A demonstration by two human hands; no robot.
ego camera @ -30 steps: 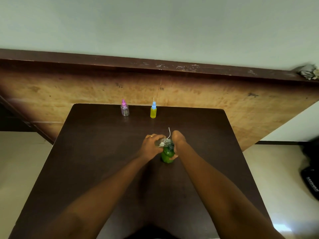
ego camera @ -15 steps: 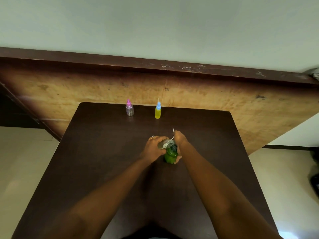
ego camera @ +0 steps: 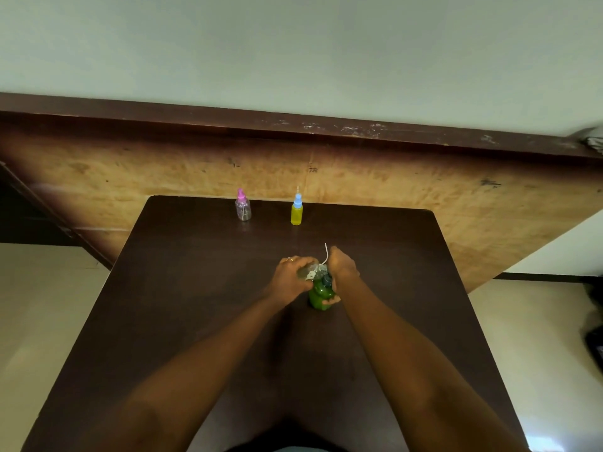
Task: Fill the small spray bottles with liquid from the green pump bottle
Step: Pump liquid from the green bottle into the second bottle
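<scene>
Right hand (ego camera: 342, 269) wrapped around green pump bottle (ego camera: 321, 293) standing mid-counter (ego camera: 195, 288). Left hand (ego camera: 292, 277) closed on small clear bottle (ego camera: 308, 272), held at the pump head. Thin white tube (ego camera: 325, 252) poking up between hands. Pink-capped clear bottle (ego camera: 243, 205) and blue-capped yellow bottle (ego camera: 296, 210) upright, apart, near far edge.

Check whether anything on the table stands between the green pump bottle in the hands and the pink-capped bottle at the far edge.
Nothing visible does. The dark tabletop between the green pump bottle and the pink-capped bottle is bare; the yellow bottle stands off to its right.
</scene>
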